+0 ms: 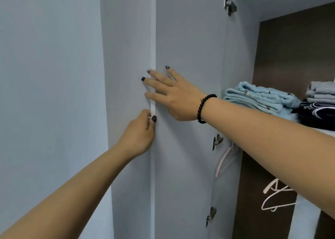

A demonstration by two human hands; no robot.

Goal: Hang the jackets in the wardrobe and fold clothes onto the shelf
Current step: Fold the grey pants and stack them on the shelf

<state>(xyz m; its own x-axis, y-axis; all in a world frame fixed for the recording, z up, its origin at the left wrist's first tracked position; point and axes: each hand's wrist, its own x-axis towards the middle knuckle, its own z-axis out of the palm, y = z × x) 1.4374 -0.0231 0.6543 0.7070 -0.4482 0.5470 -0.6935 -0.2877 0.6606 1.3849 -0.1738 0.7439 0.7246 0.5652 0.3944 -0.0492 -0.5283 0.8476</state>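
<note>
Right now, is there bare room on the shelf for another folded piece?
Hardly: the light blue stack butts against the dark navy pile with grey folds on top. Only the shelf's front lip shows bare.

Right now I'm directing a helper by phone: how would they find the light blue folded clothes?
Look inside the open wardrobe, on its shelf. The light blue folded clothes are the leftmost pile, fluffy and pale, beside a dark navy pile.

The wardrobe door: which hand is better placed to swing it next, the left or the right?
Probably the left. The left hand already grips the free edge of the wardrobe door, fingers curled round it. The right hand only rests flat on the panel, fingers straight, so it can push but not pull.
</note>
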